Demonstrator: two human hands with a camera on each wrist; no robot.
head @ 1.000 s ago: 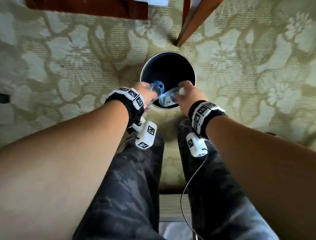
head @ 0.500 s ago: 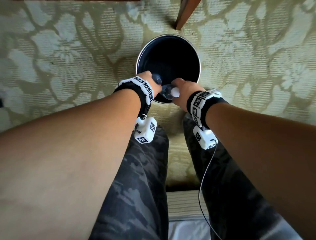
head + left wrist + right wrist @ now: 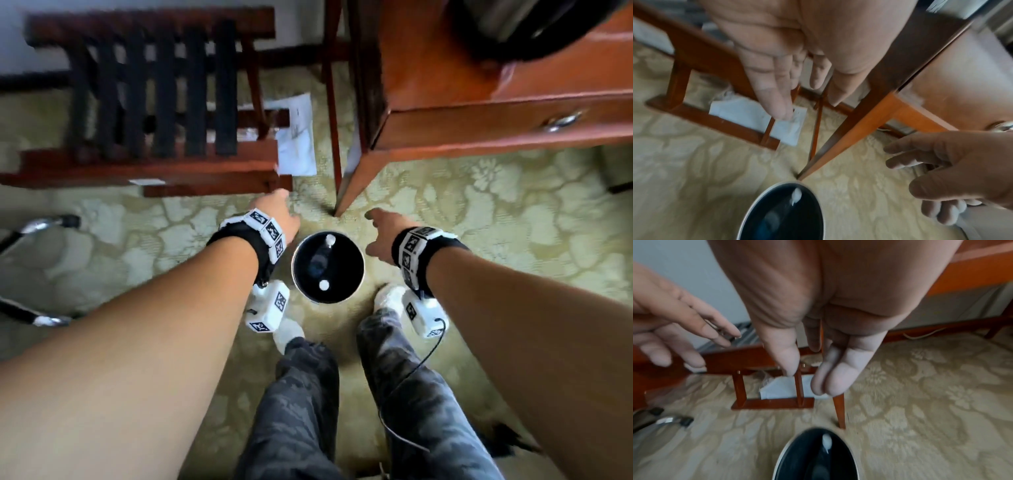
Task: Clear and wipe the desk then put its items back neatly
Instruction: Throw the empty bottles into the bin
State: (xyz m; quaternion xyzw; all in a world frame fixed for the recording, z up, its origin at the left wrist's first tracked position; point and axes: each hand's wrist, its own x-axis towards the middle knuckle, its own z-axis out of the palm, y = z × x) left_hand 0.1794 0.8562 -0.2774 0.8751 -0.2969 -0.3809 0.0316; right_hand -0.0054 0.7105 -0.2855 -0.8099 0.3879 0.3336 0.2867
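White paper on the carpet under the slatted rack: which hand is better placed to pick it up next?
Probably the left hand: open, empty, on the rack's side, nearer the white paper. The right hand, also empty, is beyond the desk leg.

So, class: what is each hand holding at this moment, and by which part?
Nothing. The left hand and right hand are both open and empty; the bottles lie in the bin.
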